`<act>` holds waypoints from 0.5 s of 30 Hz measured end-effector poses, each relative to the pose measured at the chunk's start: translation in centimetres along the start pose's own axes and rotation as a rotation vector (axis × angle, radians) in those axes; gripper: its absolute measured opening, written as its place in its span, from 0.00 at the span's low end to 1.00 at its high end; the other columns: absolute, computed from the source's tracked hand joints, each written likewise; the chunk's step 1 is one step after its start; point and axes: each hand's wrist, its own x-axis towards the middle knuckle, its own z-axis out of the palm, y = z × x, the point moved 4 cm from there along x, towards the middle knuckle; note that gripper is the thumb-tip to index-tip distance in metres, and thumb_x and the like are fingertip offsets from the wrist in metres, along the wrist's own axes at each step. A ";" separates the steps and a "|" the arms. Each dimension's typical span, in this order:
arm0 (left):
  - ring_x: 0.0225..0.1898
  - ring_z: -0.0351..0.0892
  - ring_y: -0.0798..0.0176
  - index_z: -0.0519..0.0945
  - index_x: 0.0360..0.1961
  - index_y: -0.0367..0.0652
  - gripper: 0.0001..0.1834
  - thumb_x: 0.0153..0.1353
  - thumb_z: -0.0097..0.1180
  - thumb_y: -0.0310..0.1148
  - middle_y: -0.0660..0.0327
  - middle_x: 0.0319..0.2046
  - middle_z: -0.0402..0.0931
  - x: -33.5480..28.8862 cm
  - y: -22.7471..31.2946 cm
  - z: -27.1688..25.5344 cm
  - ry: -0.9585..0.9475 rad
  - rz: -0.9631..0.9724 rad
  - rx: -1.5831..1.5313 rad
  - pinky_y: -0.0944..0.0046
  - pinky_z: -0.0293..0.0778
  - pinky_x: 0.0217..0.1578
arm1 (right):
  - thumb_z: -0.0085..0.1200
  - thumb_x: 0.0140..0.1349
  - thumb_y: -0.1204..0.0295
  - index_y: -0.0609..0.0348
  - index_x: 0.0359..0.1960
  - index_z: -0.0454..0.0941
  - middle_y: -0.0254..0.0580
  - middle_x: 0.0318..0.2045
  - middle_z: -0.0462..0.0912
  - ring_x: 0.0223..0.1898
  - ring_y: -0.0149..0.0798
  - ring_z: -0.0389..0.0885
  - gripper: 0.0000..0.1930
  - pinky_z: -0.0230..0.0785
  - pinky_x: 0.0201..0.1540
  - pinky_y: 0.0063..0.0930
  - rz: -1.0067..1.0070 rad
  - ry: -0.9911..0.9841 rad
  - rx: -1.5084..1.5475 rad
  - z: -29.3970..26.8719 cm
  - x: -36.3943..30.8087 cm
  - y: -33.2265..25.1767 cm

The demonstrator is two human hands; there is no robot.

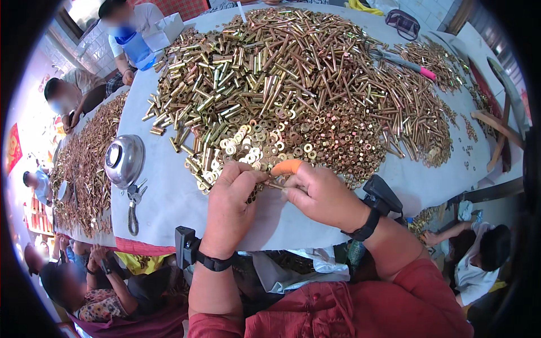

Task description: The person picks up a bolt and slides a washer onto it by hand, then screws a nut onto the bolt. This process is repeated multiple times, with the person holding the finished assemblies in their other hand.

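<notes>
My left hand (pixel 232 191) and my right hand (pixel 324 194) meet over the near edge of a large heap of metal parts. A slim brass-coloured bolt (pixel 275 185) spans the gap between their fingertips. My right thumb and fingers pinch one end of it; an orange finger cover (pixel 286 167) sits on the right index finger. The left thumb and index are pressed together at the other end, hiding what is between them. Just beyond my hands lie flat washers (pixel 253 147), with hex nuts (pixel 344 138) to the right. Metal sleeves (pixel 220 73) and long bolts (pixel 332 50) pile up farther back.
At left on the pale table cover (pixel 163 214) are a metal bowl (pixel 125 161) and keys (pixel 135 194). A pink-tipped pen (pixel 420 71) rests on the heap at right. A second parts-covered table (pixel 84 169) stands left. Several people sit around; a wooden stool (pixel 499 132) is far right.
</notes>
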 end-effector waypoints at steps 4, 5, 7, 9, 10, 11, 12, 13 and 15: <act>0.35 0.78 0.54 0.81 0.37 0.40 0.17 0.44 0.59 0.13 0.57 0.32 0.75 -0.1 0.4 0.0 0.009 -0.043 -0.065 0.62 0.74 0.35 | 0.54 0.58 0.73 0.57 0.50 0.74 0.46 0.24 0.80 0.28 0.50 0.81 0.17 0.72 0.33 0.42 0.027 -0.022 0.013 0.0 0.1 -0.3; 0.35 0.78 0.54 0.81 0.37 0.40 0.17 0.44 0.59 0.13 0.56 0.32 0.75 -0.1 0.4 0.1 0.001 -0.066 -0.122 0.62 0.74 0.35 | 0.54 0.58 0.73 0.57 0.50 0.74 0.46 0.24 0.80 0.28 0.50 0.81 0.17 0.72 0.33 0.42 0.030 -0.021 0.012 0.1 0.1 -0.3; 0.36 0.78 0.56 0.81 0.37 0.39 0.14 0.47 0.61 0.16 0.57 0.34 0.76 -0.2 0.3 0.2 -0.034 -0.056 -0.118 0.61 0.75 0.37 | 0.54 0.59 0.74 0.58 0.53 0.73 0.44 0.24 0.80 0.28 0.48 0.81 0.19 0.72 0.34 0.39 -0.010 -0.023 0.016 0.5 0.0 -0.2; 0.37 0.78 0.57 0.81 0.38 0.39 0.12 0.51 0.62 0.18 0.57 0.36 0.78 -0.4 -0.1 0.1 -0.067 -0.048 -0.114 0.61 0.75 0.38 | 0.52 0.60 0.77 0.58 0.57 0.69 0.42 0.28 0.82 0.30 0.39 0.81 0.22 0.73 0.35 0.34 0.036 -0.072 0.075 0.8 0.1 0.3; 0.36 0.78 0.61 0.80 0.39 0.38 0.11 0.53 0.62 0.18 0.58 0.38 0.79 -0.6 -1.1 -0.2 -0.022 -0.189 -0.352 0.63 0.75 0.37 | 0.50 0.61 0.80 0.58 0.62 0.66 0.39 0.32 0.84 0.31 0.31 0.81 0.25 0.74 0.37 0.28 0.080 -0.122 0.133 1.0 0.2 0.6; 0.35 0.78 0.64 0.80 0.40 0.38 0.10 0.56 0.61 0.19 0.58 0.40 0.80 -0.9 -1.9 -0.1 0.025 -0.331 -0.590 0.64 0.75 0.36 | 0.50 0.61 0.80 0.58 0.62 0.66 0.39 0.32 0.84 0.31 0.31 0.81 0.25 0.74 0.37 0.28 0.083 -0.124 0.132 0.8 0.2 0.3; 0.35 0.78 0.64 0.80 0.40 0.38 0.10 0.56 0.61 0.19 0.58 0.40 0.80 -1.0 -1.9 -0.1 0.025 -0.334 -0.593 0.64 0.75 0.36 | 0.49 0.62 0.81 0.57 0.65 0.62 0.41 0.36 0.83 0.33 0.30 0.81 0.28 0.74 0.37 0.27 0.126 -0.172 0.278 0.8 0.2 -0.1; 0.34 0.77 0.67 0.79 0.43 0.38 0.11 0.58 0.60 0.20 0.57 0.41 0.81 -1.2 -2.2 0.0 0.088 -0.412 -0.870 0.66 0.75 0.34 | 0.47 0.62 0.81 0.55 0.68 0.58 0.42 0.39 0.83 0.34 0.30 0.82 0.30 0.74 0.38 0.25 0.167 -0.221 0.425 0.9 0.1 -0.4; 0.29 0.75 0.72 0.75 0.52 0.38 0.16 0.63 0.58 0.21 0.56 0.41 0.81 -1.3 -2.2 0.4 0.181 -0.462 -1.116 0.73 0.71 0.28 | 0.46 0.63 0.82 0.54 0.69 0.55 0.44 0.42 0.82 0.36 0.30 0.82 0.31 0.74 0.38 0.24 0.112 -0.234 0.446 1.4 -0.1 -0.3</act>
